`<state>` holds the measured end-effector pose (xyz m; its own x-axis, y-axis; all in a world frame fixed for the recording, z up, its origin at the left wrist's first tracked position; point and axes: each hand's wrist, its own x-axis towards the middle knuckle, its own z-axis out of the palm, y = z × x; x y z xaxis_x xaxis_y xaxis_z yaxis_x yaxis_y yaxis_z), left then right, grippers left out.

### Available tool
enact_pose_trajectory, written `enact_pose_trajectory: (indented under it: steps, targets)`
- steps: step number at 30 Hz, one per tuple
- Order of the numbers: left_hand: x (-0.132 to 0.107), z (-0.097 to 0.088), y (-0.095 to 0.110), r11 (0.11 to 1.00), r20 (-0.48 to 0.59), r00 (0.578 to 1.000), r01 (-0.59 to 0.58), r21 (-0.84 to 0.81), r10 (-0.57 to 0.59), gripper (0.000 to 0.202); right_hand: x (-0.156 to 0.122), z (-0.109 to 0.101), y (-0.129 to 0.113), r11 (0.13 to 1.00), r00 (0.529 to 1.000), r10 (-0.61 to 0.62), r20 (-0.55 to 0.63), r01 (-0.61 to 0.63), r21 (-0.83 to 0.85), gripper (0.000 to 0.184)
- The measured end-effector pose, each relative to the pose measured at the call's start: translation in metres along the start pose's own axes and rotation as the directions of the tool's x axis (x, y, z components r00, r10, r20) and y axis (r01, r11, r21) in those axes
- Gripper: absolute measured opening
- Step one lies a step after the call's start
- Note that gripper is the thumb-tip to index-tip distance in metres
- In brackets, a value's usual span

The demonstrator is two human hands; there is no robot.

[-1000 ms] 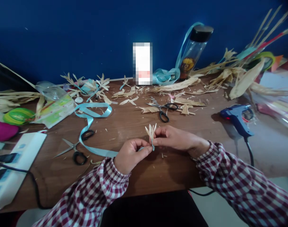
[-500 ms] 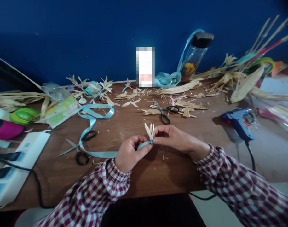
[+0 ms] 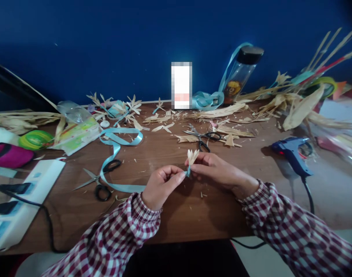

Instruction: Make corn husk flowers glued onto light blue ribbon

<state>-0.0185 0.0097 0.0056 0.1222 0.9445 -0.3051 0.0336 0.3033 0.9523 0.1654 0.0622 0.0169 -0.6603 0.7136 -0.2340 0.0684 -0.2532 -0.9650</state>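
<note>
The right hand [image 3: 219, 172] pinches the base of a small corn-husk flower [image 3: 192, 156] between thumb and fingertips, the petals standing up just above them. The left hand [image 3: 161, 185], fingers curled, grips the light blue ribbon [image 3: 129, 188] that meets the flower's stem at its fingertips and trails away past its wrist. Black-handled scissors [image 3: 204, 137] lie just beyond the right fingers, and a blue glue gun [image 3: 291, 152] stands well out to their right.

Two hands worked a husk flower [image 3: 192, 155] over the cluttered table [image 3: 176, 215].
The right hand [image 3: 219, 171] pinched the flower's base, petals up, while the left hand [image 3: 161, 186] gripped the blue ribbon [image 3: 125, 188] trailing left past black scissors [image 3: 98, 180]. A blue glue gun [image 3: 293, 154] lay well right.
</note>
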Motion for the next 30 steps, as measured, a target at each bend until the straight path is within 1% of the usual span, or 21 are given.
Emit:
enact_pose_trajectory:
  steps: [4, 8, 15, 19, 21, 24, 27, 29, 30]
  targets:
    - [0.001, -0.003, -0.002, 0.999, 0.014, 0.999, 0.028, 0.034, -0.029, 0.019, -0.001, 0.000, -0.001, 0.999, 1.000, 0.006, -0.003, -0.006, 0.042, 0.023]
    - [0.001, -0.003, 0.000, 0.996, 0.020, 0.998, 0.055, 0.064, -0.056, 0.018, -0.002, 0.002, -0.003, 0.999, 0.999, -0.001, 0.036, -0.001, 0.048, 0.023]
    - [0.000, -0.001, 0.005, 0.998, 0.000, 0.999, 0.044, 0.050, -0.044, 0.021, -0.003, 0.008, -0.005, 0.995, 1.000, -0.002, 0.026, -0.001, 0.099, 0.031]
    - [-0.002, 0.000, 0.009, 0.996, 0.017, 1.000, 0.024, 0.089, -0.025, 0.016, -0.004, 0.010, -0.008, 0.999, 1.000, 0.004, 0.015, -0.004, 0.037, 0.024]
    - [-0.003, 0.000, 0.010, 0.995, 0.020, 1.000, 0.014, 0.099, -0.016, 0.014, -0.006, 0.013, -0.010, 1.000, 1.000, 0.007, -0.008, -0.007, 0.016, 0.020]
    - [-0.004, -0.001, 0.011, 0.996, 0.017, 1.000, -0.012, 0.093, 0.011, 0.013, -0.009, 0.016, -0.013, 0.999, 0.997, 0.030, -0.075, -0.027, 0.041, 0.025]
    - [-0.004, -0.001, 0.010, 0.995, -0.002, 0.999, -0.050, 0.081, 0.050, 0.017, -0.010, 0.016, -0.013, 0.998, 0.993, 0.034, -0.116, -0.027, 0.056, 0.033]
    - [-0.004, -0.002, 0.009, 0.990, -0.050, 0.992, -0.113, 0.086, 0.118, 0.023, -0.010, 0.013, -0.012, 0.999, 0.993, 0.021, -0.120, -0.016, 0.037, 0.037]
    - [-0.004, -0.003, 0.009, 0.982, -0.087, 0.981, -0.162, 0.102, 0.171, 0.024, -0.009, 0.011, -0.011, 1.000, 0.992, 0.014, -0.124, -0.011, 0.022, 0.037]
